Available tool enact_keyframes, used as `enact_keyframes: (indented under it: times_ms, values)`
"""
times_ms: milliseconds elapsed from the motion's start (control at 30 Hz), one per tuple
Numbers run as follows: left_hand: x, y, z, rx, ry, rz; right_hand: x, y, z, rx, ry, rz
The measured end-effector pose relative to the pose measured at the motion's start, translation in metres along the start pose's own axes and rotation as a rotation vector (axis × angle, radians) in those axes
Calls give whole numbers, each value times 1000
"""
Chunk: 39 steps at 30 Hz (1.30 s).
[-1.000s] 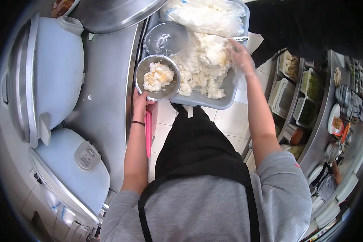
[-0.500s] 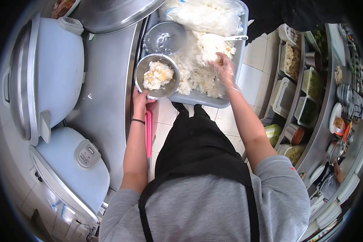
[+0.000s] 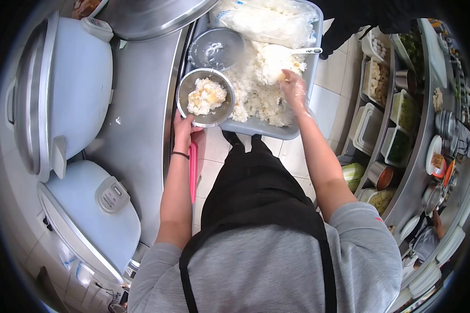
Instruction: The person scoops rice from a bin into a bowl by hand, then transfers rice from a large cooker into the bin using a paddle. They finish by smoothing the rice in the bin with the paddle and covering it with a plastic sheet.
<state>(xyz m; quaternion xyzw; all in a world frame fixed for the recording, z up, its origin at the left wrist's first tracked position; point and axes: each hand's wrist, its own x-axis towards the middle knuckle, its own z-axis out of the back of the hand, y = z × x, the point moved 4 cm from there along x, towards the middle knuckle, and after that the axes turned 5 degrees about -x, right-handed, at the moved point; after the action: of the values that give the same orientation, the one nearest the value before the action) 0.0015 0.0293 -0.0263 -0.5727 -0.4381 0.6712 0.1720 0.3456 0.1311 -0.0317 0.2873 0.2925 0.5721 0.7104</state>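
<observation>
My left hand [image 3: 185,125] grips the near rim of a round metal bowl [image 3: 227,109]. Inside the bowl lies a clump of white rice [image 3: 206,96] with yellowish patches. Wearing a clear plastic glove, my right hand [image 3: 294,89] is at the right side of loose rice [image 3: 258,101] in a grey tub [image 3: 277,130]. Its fingers are curled together at the rice; the fingertips are partly hidden. A white rice paddle [image 3: 305,50] lies on the rice just beyond that hand. Behind the held bowl, a second bowl [image 3: 214,50] sits in the tub with few grains in it.
A plastic bag of rice [image 3: 266,23] fills the tub's far end. Two large rice cookers [image 3: 81,88] stand left, beside a steel counter [image 3: 136,104] and a big metal lid [image 3: 146,18]. Food containers [image 3: 378,81] line the right. A person in black [image 3: 371,15] stands ahead.
My right hand has shifted slightly right and toward me, still at the rice. My left hand keeps its hold on the bowl. The person in black ahead has moved a little.
</observation>
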Motion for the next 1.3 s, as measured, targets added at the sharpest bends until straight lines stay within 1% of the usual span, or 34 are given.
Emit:
enact_keyframes:
  times_ms: [33, 67, 133, 167, 233, 333, 467, 567, 633, 667, 733, 767, 833, 867, 900, 933, 967, 1000, 1067, 1100, 1133, 1167, 1200, 1233, 1267, 1300]
  values:
    - [1, 0, 0, -2, -3, 1, 1, 2, -1, -110, -38, 55]
    - [1, 1, 1, -3, -4, 1, 3, 1, -2, -110, -37, 55]
    - [0, -1, 0, 9, 7, 5, 5, -6, -5, -26, -28, 11]
    - [0, -1, 0, 9, 6, 6, 5, -9, -5, -25, -27, 11]
    - [1, 1, 1, 14, 1, 6, 5, -13, -2, -18, -5, -67]
    - [3, 3, 2, 18, 25, 12, 6, -13, 8, -48, 40, -96]
    - [-1, 0, 1, 9, 13, 9, 10, -22, 11, -87, 23, -54]
    - [-6, -5, 0, -10, 58, 16, 11, -20, 17, -145, -10, -17]
    - [-9, -6, -2, -51, 100, 33, 7, -2, 32, 32, -44, -71]
    - [-11, -6, -3, -54, 93, 30, 4, 12, 39, 34, -38, -65]
    - [-19, -8, -9, -101, 79, 20, -8, 59, 52, 157, 32, -62]
    - [-23, -9, -11, -126, 84, -6, -15, 79, 45, 352, 130, -16]
    - [-26, -10, -16, -112, 111, -24, -33, 116, 21, 371, 309, 40]
    - [-30, -12, -19, -111, 116, -30, -43, 152, 15, 333, 483, 278]
    - [-35, -17, -23, -114, 113, -36, -52, 173, 4, 54, 557, 443]
    - [-41, -25, -29, -129, 168, -16, -59, 191, 1, -71, 495, 604]
    - [-45, -34, -32, -146, 223, 3, -55, 199, 7, -6, 426, 643]
    - [-48, -46, -32, -149, 217, -2, -48, 208, 14, 59, 359, 681]
    - [-58, -78, -29, -156, 209, -62, -23, 199, 32, 301, 482, 252]
    - [-64, -97, -25, -176, 168, -78, -9, 191, 38, 168, 290, 416]
    - [-59, -105, -13, -219, 193, -105, 4, 173, 32, 1, 364, 310]
    - [-55, -120, -2, -252, 208, -144, 11, 154, 19, -123, 434, 328]
    - [-53, -136, 7, -251, 223, -222, 14, 132, -1, -248, 501, 347]
    - [-50, -153, 13, -240, 202, -290, 12, 117, -31, -482, 610, 441]
    - [-39, -155, 22, -247, 192, -290, 6, 105, -58, -719, 715, 534]
    - [-26, -162, 31, -293, 192, -398, -4, 105, -76, -635, 742, 416]
